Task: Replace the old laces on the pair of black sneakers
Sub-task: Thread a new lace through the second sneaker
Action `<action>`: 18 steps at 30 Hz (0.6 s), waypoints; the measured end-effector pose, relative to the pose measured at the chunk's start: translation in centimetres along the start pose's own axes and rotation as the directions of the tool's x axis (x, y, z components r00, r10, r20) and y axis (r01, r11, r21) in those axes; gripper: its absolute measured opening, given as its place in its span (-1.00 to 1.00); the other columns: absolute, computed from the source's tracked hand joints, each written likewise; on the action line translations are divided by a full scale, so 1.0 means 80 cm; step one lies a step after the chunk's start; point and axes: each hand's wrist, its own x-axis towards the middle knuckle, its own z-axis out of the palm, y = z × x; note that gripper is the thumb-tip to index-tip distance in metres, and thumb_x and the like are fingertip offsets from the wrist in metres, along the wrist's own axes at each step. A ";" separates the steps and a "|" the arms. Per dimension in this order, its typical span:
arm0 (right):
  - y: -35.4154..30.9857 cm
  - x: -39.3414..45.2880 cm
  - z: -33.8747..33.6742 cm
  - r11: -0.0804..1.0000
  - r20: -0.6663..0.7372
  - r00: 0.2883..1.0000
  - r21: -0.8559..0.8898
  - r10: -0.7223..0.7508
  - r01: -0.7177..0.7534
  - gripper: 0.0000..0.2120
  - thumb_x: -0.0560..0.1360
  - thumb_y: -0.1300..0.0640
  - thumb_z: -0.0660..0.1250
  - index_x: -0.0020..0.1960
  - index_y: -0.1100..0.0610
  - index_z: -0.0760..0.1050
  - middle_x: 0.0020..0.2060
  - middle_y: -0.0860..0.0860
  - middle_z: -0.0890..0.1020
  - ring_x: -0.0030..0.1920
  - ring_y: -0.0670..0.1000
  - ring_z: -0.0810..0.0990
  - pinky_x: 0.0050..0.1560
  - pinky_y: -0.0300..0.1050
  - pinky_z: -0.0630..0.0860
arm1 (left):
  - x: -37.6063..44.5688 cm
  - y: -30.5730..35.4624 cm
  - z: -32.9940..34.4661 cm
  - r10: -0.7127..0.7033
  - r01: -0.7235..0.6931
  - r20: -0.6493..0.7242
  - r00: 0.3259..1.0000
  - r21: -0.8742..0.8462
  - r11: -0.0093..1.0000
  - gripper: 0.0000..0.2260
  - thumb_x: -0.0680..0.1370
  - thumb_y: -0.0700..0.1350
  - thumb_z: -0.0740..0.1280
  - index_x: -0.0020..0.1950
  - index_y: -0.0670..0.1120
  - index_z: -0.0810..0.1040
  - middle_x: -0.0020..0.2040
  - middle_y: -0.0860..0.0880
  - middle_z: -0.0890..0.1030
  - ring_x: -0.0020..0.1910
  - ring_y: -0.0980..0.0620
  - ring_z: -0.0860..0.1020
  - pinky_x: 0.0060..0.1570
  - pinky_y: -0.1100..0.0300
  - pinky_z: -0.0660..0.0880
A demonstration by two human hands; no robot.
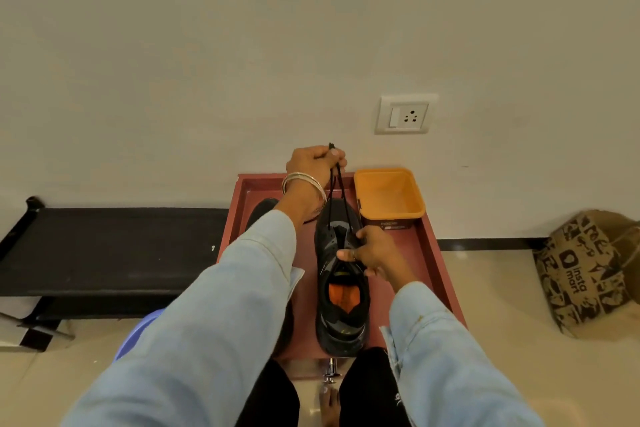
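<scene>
— So where's the sneaker (341, 288)?
— Mid-tray (429, 253), right hand (372, 251) gripping its tongue area.
— And the left hand (313, 161)?
— Fisted round both black lace (337, 191) ends, near the tray's far edge.

Left arm: extended forward and raised, pale blue sleeve, bangles at wrist; left hand (315, 161) fisted around lace (335, 198) ends. Right arm: bent, same sleeve; right hand (372, 250) lower, thumb and fingers gripping the sneaker (341, 291) tongue area.
</scene>
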 end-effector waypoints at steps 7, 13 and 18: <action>-0.012 -0.004 0.000 0.974 -0.035 0.996 -0.214 -0.086 0.077 -0.33 0.33 0.14 0.56 0.34 0.16 0.34 0.22 0.14 0.52 0.20 0.16 0.52 0.05 0.00 0.57 | -0.006 0.040 -0.005 0.036 -0.037 -0.022 0.999 -0.072 0.997 -0.89 0.54 -0.31 0.31 -0.09 -0.28 0.63 -0.26 -0.12 0.62 -0.33 0.01 0.60 -0.34 0.34 0.53; -0.091 -0.050 -0.022 0.799 -0.193 0.861 0.323 -0.470 0.508 -0.65 0.40 0.19 0.50 0.15 0.17 0.53 0.00 0.05 0.65 0.02 -0.02 0.61 0.17 -0.01 0.55 | 0.001 0.033 -0.016 0.004 -0.004 0.087 0.996 -0.006 1.000 -0.90 0.54 -0.23 0.34 -0.04 -0.16 0.66 -0.12 -0.11 0.66 -0.09 -0.08 0.62 0.00 0.04 0.59; -0.114 -0.067 -0.050 0.739 -0.260 0.823 0.363 -0.505 0.568 -0.90 0.53 0.22 0.35 -0.07 0.25 0.61 -0.32 0.04 0.63 -0.33 -0.20 0.59 -0.18 -0.34 0.51 | 0.009 0.025 -0.039 -0.071 0.150 -0.210 0.975 0.386 0.910 -0.83 0.50 -0.10 0.38 -0.02 -0.18 0.65 -0.06 -0.14 0.66 -0.12 -0.09 0.60 -0.12 0.13 0.54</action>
